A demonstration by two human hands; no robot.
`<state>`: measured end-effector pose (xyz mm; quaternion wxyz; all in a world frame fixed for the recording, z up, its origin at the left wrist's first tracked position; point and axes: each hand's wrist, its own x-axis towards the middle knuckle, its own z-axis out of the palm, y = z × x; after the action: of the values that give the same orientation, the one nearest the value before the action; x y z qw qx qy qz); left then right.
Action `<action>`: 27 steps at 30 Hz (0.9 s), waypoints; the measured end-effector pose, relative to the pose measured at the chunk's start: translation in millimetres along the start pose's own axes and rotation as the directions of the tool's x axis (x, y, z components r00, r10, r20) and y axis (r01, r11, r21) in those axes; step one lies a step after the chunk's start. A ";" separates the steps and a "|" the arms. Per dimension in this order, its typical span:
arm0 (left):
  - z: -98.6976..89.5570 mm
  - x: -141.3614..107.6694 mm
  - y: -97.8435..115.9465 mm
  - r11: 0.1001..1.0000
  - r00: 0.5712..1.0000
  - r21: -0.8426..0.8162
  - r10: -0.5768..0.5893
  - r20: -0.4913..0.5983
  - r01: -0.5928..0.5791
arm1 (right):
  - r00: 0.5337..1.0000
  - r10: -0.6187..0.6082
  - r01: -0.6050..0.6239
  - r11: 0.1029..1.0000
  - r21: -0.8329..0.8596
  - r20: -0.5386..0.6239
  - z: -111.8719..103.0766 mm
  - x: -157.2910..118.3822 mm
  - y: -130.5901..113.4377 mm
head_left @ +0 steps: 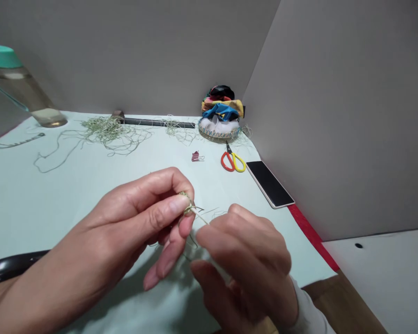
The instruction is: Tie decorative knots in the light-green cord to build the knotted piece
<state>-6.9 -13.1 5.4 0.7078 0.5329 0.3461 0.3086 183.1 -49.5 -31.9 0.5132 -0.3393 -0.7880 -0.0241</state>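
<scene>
My left hand (128, 227) is closed, pinching a small woven piece of pale green straw (188, 208) between thumb and index finger. Most of that piece is hidden behind the thumb. From it a thin straw strand (201, 217) runs taut to the right, up to the curled fingers of my right hand (247, 260). This hand is closed on the strand, its grip partly hidden and slightly blurred. Below the left fingertips, a few loose straw ends (194, 239) hang down.
A heap of loose straw (106, 130) lies at the back beside a dark-handled hammer (156, 122). Further right are a binder clip (195, 156), scissors (232, 160), a phone (271, 184) and a basket rim (218, 135) piled with cloth. A bottle (28, 88) stands at left.
</scene>
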 end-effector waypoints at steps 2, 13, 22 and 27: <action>0.4 -1.1 0.3 0.998 0.999 0.052 0.023 -0.025 -0.022 | 0.978 0.208 -0.209 0.968 0.137 0.018 -6.6 5.1 -4.6; 0.2 -1.8 2.5 0.957 0.990 0.285 0.091 -0.106 -0.058 | 0.746 0.508 -0.632 0.744 0.217 0.430 -26.3 29.9 -7.4; -10.8 -6.6 0.1 0.949 0.995 0.305 0.093 -0.037 -0.077 | 0.817 0.524 -0.559 0.822 0.109 0.241 -23.1 31.0 -15.1; -10.1 -4.5 3.3 0.937 0.997 0.342 0.077 -0.013 -0.068 | 0.894 0.430 -0.436 0.900 0.021 0.124 -23.7 26.6 -21.1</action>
<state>-17.9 -10.4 7.4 0.5884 0.6557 0.3837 0.2768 183.6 -61.3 7.8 0.4671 -0.4944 -0.7215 0.1294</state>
